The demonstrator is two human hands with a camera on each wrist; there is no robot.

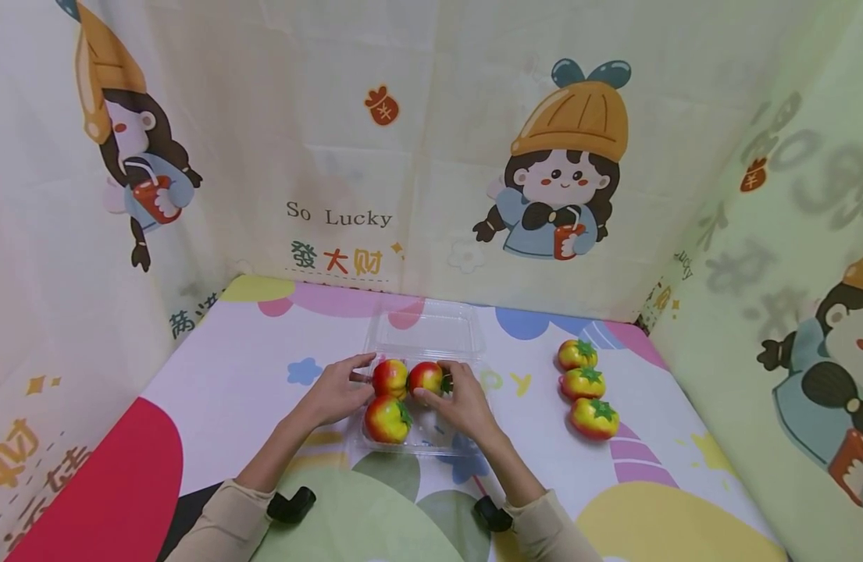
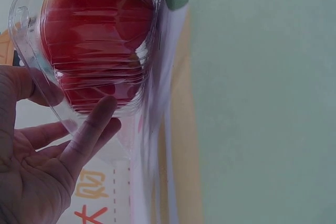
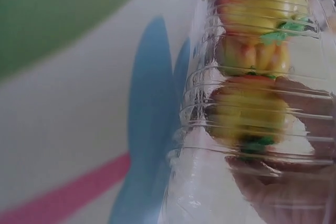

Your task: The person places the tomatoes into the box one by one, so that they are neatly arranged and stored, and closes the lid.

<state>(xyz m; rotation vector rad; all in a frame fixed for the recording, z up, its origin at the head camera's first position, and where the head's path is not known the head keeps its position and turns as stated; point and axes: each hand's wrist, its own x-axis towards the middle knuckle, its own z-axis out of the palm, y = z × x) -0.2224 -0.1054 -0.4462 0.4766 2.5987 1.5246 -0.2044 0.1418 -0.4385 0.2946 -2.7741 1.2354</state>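
A clear plastic clamshell box (image 1: 431, 449) stands on the table with its lid (image 1: 427, 328) folded back. Three red-and-yellow artificial fruits with green leafy tops are inside: a front-left fruit (image 1: 387, 419), a back-left fruit (image 1: 390, 378) and a third fruit (image 1: 426, 378) beside it. My right hand (image 1: 466, 402) reaches into the box and holds the third fruit between thumb and fingers, seen through the ribbed wall in the right wrist view. At the left side, my left hand (image 2: 47, 156) holds the box's edge, its thumb and fingers on either side of the clear wall.
To the right of the box, three more such fruits line up: a far fruit (image 1: 577, 355), a middle fruit (image 1: 583, 383) and a near fruit (image 1: 594, 419). A printed cloth (image 1: 431, 156) hangs behind and along both sides of the patterned table (image 1: 529, 445).
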